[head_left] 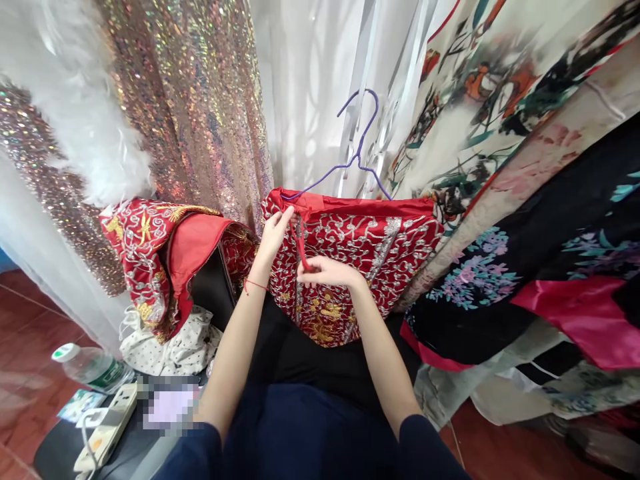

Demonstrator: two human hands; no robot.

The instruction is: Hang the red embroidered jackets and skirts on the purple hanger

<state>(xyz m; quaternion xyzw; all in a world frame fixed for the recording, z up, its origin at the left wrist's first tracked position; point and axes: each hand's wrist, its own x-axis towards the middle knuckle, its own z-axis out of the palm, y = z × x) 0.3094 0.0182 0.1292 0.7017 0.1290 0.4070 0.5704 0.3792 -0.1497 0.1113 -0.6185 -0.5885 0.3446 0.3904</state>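
A red garment (370,247) with silver and gold embroidery hangs folded over a purple wire hanger (356,150) in front of me. My left hand (275,233) pinches the garment's upper left edge near a thin red strap (301,248). My right hand (327,272) grips the lower end of that strap against the fabric. A red thread circles my left wrist. Both sleeves are dark blue.
A second red embroidered piece (150,247) drapes over a dark chair at left. Sequined fabric (200,93), white feathers and sheer curtains hang behind. Floral robes (525,200) crowd the right. A water bottle (87,365) and power strip (107,427) lie lower left.
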